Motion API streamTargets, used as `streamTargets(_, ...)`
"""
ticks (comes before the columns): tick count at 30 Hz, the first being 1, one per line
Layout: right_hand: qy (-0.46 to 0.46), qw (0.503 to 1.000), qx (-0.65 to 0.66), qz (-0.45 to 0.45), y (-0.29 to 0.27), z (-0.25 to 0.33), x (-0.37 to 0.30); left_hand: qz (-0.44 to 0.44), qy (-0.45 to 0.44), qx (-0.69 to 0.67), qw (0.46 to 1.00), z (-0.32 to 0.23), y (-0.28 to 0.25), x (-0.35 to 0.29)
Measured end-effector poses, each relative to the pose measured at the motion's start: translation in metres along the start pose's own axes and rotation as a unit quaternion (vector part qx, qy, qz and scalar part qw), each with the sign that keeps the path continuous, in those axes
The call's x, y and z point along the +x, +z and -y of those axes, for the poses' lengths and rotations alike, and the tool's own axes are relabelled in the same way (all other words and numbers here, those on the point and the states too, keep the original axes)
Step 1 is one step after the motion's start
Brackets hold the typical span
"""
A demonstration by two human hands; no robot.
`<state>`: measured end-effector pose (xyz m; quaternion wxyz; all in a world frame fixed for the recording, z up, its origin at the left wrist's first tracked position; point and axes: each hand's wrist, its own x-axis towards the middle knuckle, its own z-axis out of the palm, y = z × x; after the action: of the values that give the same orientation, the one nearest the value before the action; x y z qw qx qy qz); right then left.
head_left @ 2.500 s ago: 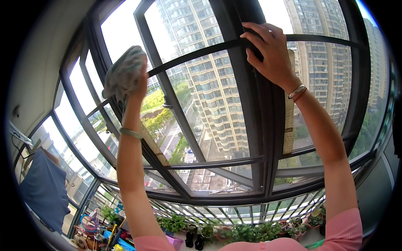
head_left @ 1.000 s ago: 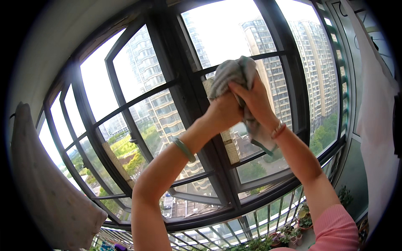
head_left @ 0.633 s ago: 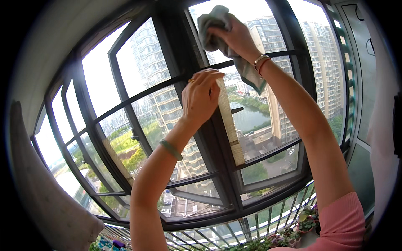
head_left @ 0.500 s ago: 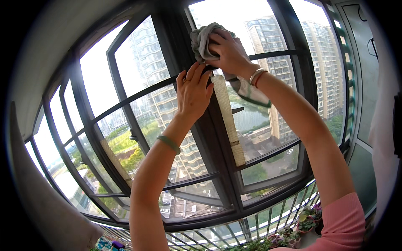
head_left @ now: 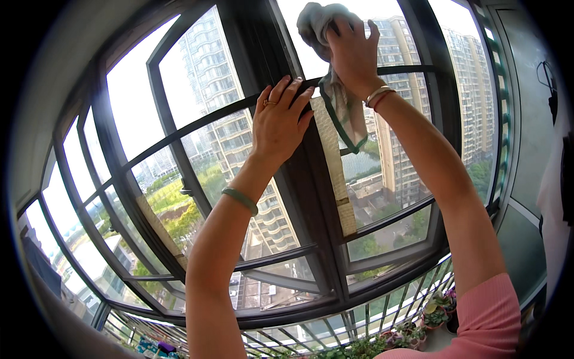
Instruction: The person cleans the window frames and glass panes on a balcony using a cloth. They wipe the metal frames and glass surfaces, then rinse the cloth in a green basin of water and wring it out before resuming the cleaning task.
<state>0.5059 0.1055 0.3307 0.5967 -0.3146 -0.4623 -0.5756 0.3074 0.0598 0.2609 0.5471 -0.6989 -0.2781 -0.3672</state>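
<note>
Raised high, my right hand grips a bunched grey cleaning cloth in front of the upper window pane. The cloth's green-edged tail hangs below the hand, over the lower pane. My left hand rests with fingers spread on the dark window frame, near where the thick upright meets a crossbar. Nothing is in it. A ring and a green bangle are on the left arm; bracelets circle the right wrist. Beside the upright runs a pale textured strip.
An open window sash stands to the left. Metal railings run along the bottom, with potted succulents at the lower right. A pale door panel is at the right. Tall buildings show outside.
My right hand and the cloth have moved up and right, off the thick upright to the upper pane. The cloth's tail now hangs more freely. My left hand stays on the frame.
</note>
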Motion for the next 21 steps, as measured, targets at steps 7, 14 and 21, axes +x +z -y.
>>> streamTargets(7,-0.204,0.976,0.044,0.057,-0.006,0.020,-0.014,0.023,0.010,0.002,1.000,0.003,-0.008,0.000)
streamTargets(14,-0.261,0.962,0.022,0.078,-0.006,0.020,-0.021,0.024,0.017,-0.005,1.000,0.011,-0.010,-0.012)
streamTargets(21,-0.205,0.977,0.022,0.055,0.015,0.015,0.005,0.009,0.015,-0.022,1.000,0.005,0.001,-0.007)
